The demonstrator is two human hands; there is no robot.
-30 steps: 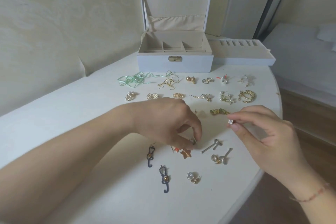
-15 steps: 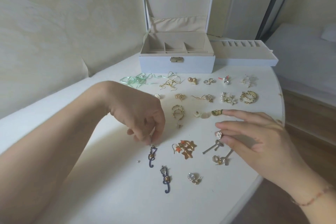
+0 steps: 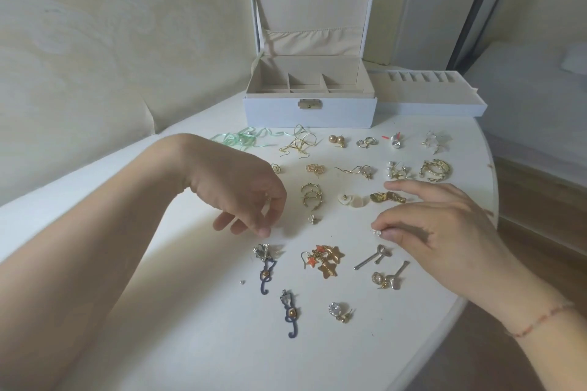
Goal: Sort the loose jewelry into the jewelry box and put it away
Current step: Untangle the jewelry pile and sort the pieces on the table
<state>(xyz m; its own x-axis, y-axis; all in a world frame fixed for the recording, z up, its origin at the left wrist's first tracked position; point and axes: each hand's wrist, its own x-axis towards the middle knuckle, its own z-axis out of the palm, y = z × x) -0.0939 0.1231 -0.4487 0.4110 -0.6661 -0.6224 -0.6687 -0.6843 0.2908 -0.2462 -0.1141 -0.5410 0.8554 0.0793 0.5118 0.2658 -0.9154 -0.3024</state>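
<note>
Left hand (image 3: 244,200) hangs over the white table (image 3: 158,343) with fingers loosely curled, fingertips just above the blue cat earring (image 3: 266,270), holding nothing visible. Right hand (image 3: 444,232) pinches a small crystal stud (image 3: 378,232) between thumb and forefinger, near the star earrings (image 3: 324,259). Jewelry box (image 3: 309,111) stands open at the table's far edge, its tray (image 3: 428,101) just beside it; the other earrings lie in rows between box and hands.

A home bedroom: bed (image 3: 533,79) beside white table (image 3: 197,343).
</note>
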